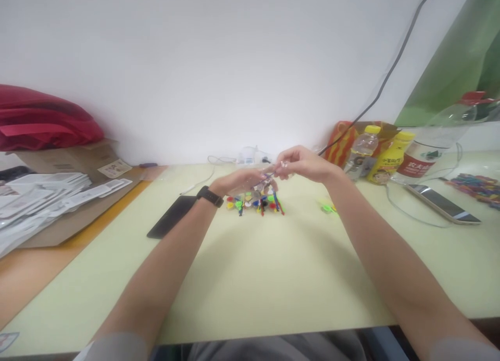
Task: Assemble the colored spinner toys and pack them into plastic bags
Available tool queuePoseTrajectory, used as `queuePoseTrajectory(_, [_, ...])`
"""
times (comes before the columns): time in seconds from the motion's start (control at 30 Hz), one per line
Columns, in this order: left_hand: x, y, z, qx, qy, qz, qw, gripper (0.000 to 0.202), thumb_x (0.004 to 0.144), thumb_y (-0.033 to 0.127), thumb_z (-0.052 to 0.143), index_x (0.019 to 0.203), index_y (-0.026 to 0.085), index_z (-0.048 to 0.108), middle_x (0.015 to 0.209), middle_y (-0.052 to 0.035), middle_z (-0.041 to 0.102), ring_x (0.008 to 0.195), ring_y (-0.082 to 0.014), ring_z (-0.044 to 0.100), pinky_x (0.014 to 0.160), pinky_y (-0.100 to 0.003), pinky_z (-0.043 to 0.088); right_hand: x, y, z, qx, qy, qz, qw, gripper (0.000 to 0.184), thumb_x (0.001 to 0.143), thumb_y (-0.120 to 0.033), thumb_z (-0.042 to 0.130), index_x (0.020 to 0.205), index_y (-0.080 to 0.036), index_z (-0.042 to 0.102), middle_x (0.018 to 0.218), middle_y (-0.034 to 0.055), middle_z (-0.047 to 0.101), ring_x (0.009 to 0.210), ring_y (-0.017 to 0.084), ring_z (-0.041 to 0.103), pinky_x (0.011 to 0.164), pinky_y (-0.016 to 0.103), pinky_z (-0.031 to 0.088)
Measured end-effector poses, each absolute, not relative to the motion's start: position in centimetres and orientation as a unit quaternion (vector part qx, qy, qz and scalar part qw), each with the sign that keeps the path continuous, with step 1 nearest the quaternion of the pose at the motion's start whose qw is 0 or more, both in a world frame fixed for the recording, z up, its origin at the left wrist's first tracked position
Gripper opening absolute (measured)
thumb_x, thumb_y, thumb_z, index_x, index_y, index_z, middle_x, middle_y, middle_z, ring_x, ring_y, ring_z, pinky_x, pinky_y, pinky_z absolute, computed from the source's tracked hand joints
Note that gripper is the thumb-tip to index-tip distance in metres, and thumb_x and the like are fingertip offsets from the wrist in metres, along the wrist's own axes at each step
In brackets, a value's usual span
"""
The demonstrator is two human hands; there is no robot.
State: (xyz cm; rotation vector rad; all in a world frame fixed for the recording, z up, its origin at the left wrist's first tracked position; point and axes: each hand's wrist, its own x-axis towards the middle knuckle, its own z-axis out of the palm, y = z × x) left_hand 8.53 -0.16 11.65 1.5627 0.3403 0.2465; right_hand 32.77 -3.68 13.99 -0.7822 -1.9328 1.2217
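Observation:
Above the middle of the table, my left hand (pixel 238 183) and my right hand (pixel 302 163) meet at a clear, crinkled plastic bag (pixel 269 170). The thumb and fingers of my right hand pinch the bag's edge. My left hand, with a black watch on its wrist, is closed on the other side of it; some of its fingers are hidden. Something small and coloured shows through the film, too blurred to name. Beneath the hands lies a pile of small colourful plastic pieces (pixel 258 203). Bright green pieces (pixel 328 208) lie apart, near my right forearm.
A black phone-like slab (pixel 172 216) lies beside my left forearm. Bottles (pixel 363 150), a large jug (pixel 425 147), a phone (pixel 443 203) and a colourful heap (pixel 478 189) stand or lie at right. White packets (pixel 42 199) and cardboard (pixel 74 160) occupy the left.

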Motion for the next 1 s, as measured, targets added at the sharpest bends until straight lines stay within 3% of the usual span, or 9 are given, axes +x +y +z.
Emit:
queuePoseTrajectory(0.13, [8.5, -0.3, 11.7, 0.705, 0.161, 0.123, 0.679, 0.041, 0.091, 0.034, 0.060, 0.129, 0.018, 0.059, 0.115, -0.0127, 0.068, 0.088, -0.0210, 0.063, 0.074, -0.030, 0.049, 32.6, -3.6, 14.0, -0.327, -0.766, 0.444, 0.330, 0.030, 0.071, -0.032, 0.087, 0.093, -0.013, 0.080, 0.079, 0.0057, 0.076, 0.071, 0.016, 0.068, 0.071, 0.028, 0.055])
queuePoseTrajectory(0.37, [8.6, -0.1, 11.3, 0.690, 0.153, 0.118, 0.697, 0.033, 0.091, 0.027, 0.058, 0.121, 0.014, 0.063, 0.112, -0.0121, 0.068, 0.087, -0.0199, 0.062, 0.079, -0.031, 0.049, 32.1, -3.9, 14.0, -0.306, -0.796, 0.457, 0.252, 0.041, 0.078, -0.040, 0.084, 0.112, -0.017, 0.081, 0.091, 0.0065, 0.079, 0.083, 0.020, 0.073, 0.083, 0.033, 0.058])
queuePoseTrajectory(0.53, [8.7, 0.4, 10.9, 0.701, 0.151, 0.120, 0.687, 0.038, 0.090, 0.028, 0.059, 0.126, 0.017, 0.064, 0.105, -0.0086, 0.070, 0.089, -0.0212, 0.063, 0.082, -0.032, 0.048, 32.0, -4.3, 14.0, -0.275, -0.777, 0.527, 0.206, 0.045, 0.092, -0.048, 0.071, 0.126, -0.019, 0.074, 0.118, 0.0097, 0.076, 0.103, 0.023, 0.072, 0.096, 0.034, 0.055])
queuePoseTrajectory(0.63, [8.6, 0.6, 10.7, 0.714, 0.167, 0.136, 0.666, 0.034, 0.090, 0.031, 0.060, 0.118, 0.014, 0.068, 0.107, -0.0118, 0.071, 0.088, -0.0217, 0.063, 0.081, -0.033, 0.048, 32.3, -4.3, 14.4, -0.253, -0.756, 0.556, 0.236, 0.047, 0.096, -0.050, 0.064, 0.126, -0.015, 0.072, 0.121, 0.0143, 0.074, 0.109, 0.028, 0.071, 0.099, 0.040, 0.054])
queuePoseTrajectory(0.77, [8.4, 0.3, 10.9, 0.725, 0.190, 0.137, 0.648, 0.037, 0.096, 0.045, 0.059, 0.112, 0.013, 0.070, 0.101, -0.0140, 0.071, 0.086, -0.0222, 0.063, 0.076, -0.032, 0.049, 33.3, -4.5, 15.2, -0.230, -0.764, 0.537, 0.275, 0.043, 0.094, -0.048, 0.063, 0.117, -0.014, 0.074, 0.117, 0.0151, 0.076, 0.110, 0.031, 0.070, 0.099, 0.045, 0.054])
queuePoseTrajectory(0.9, [8.6, -0.2, 11.2, 0.711, 0.180, 0.140, 0.665, 0.062, 0.097, 0.072, 0.044, 0.126, 0.021, 0.065, 0.115, -0.0145, 0.070, 0.095, -0.0243, 0.065, 0.080, -0.032, 0.050, 33.6, -5.3, 16.1, -0.275, -0.811, 0.425, 0.292, 0.027, 0.084, -0.028, 0.076, 0.109, -0.018, 0.077, 0.106, 0.0078, 0.078, 0.105, 0.025, 0.070, 0.097, 0.038, 0.054])
queuePoseTrajectory(1.0, [8.6, -0.4, 11.1, 0.681, 0.163, 0.120, 0.703, 0.080, 0.089, 0.085, 0.040, 0.135, 0.023, 0.059, 0.118, -0.0159, 0.071, 0.098, -0.0274, 0.067, 0.082, -0.035, 0.051, 33.3, -6.5, 17.2, -0.303, -0.824, 0.362, 0.313, 0.012, 0.085, -0.025, 0.072, 0.093, -0.018, 0.079, 0.095, 0.0058, 0.077, 0.097, 0.022, 0.070, 0.091, 0.035, 0.054])
